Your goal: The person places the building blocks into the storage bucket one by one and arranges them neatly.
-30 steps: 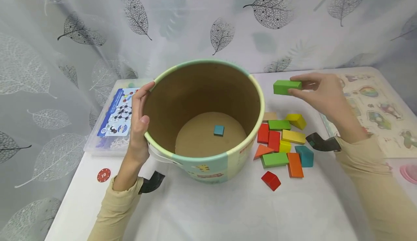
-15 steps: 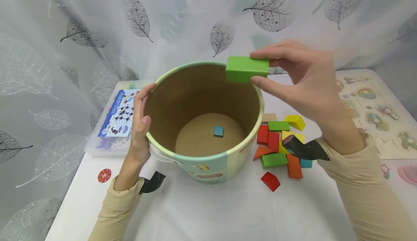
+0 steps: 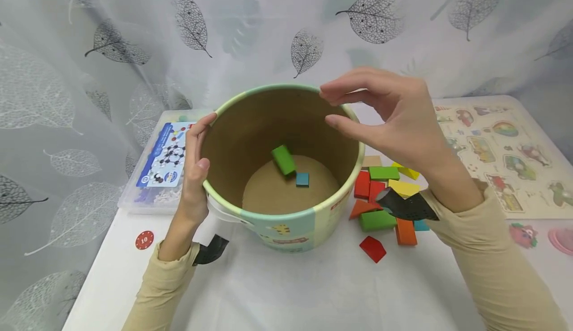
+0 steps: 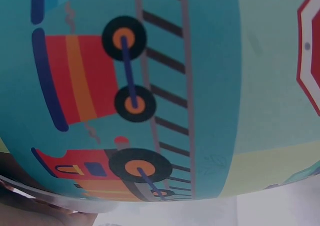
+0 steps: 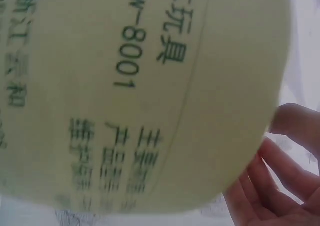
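A large round bucket (image 3: 329,226) with a pastel printed outside stands mid-table. My left hand (image 3: 194,177) grips its rim at the left side. Inside, a green rectangular block (image 3: 284,160) leans at a slant near the back of the floor, beside a small blue square block (image 3: 302,179). Over the right back part of the rim hovers my right hand (image 3: 394,115), fingers and thumb apart with nothing between them. The left wrist view is filled by the bucket's train print; in the right wrist view, printed writing covers the wall, with my right fingers (image 5: 270,181) at the edge.
Right of the bucket lie several coloured blocks, among them a green block (image 3: 377,219), an orange block (image 3: 406,232) and a red block (image 3: 373,249). A picture puzzle board (image 3: 528,172) is far right. A clear box (image 3: 156,172) and red chip (image 3: 144,240) sit left.
My right hand carried the green block leftward over the bucket and let it go; the block now lies inside. My left hand has stayed on the rim.
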Demonstrator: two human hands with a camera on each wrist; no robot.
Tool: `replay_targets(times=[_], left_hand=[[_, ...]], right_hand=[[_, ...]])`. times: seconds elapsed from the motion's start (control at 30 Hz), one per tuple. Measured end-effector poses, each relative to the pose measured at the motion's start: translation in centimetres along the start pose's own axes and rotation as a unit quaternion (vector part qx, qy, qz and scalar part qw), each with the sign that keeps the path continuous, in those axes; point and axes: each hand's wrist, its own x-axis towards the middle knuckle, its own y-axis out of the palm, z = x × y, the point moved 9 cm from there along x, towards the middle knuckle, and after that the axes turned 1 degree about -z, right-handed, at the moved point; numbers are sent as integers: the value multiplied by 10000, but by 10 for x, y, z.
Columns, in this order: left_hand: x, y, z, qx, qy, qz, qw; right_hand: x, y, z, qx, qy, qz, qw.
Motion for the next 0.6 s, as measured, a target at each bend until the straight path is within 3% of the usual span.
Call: replay_targets(times=[0.13, 0.23, 0.33, 0.4, 0.47, 0.53, 0.6], left_hand=[[0, 0, 1, 13, -13, 14, 10000], [1, -1, 1, 9, -22, -4, 10000], [0, -2, 1, 36, -13, -32, 10000], [0, -2, 1, 37, -15, -36, 10000], [0, -2, 1, 29, -30, -29, 10000], [0, -1, 1, 19, -33, -25, 10000], [1, 0, 1, 11, -28, -14, 10000]], right_hand=[[-12, -23, -15, -52, 218, -201, 9995], [-29, -45, -40, -52, 567, -323, 9979], [-54, -67, -78, -805, 1246, -271, 9886], [-76, -79, -106, -1665, 1836, -94, 9688], [-100, -89, -131, -2421, 2451, 204, 9385], [-124, -97, -153, -2841, 2981, 498, 9099], [-145, -103, -170, -2891, 3412, 685, 8918]])
